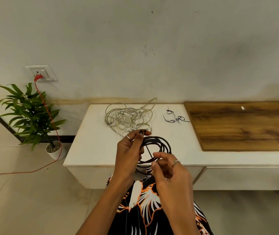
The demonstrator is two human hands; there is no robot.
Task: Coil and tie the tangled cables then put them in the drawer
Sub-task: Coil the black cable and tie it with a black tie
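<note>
Pinching the top of a coiled black cable (154,146), the left hand (128,150) keeps the loops bunched at centre frame, just above the front edge of the white cabinet top (88,150). Right hand (167,168) has its fingertips curled around a strand lower on the coil, looks like it's feeding the tail round. So coil one is mostly wound, not tied yet I'd say. Tangled pale grey and white cables (128,116) sit untouched further back, thin black ties (176,117) to their right. No open drawer visible, so plenty left.
</note>
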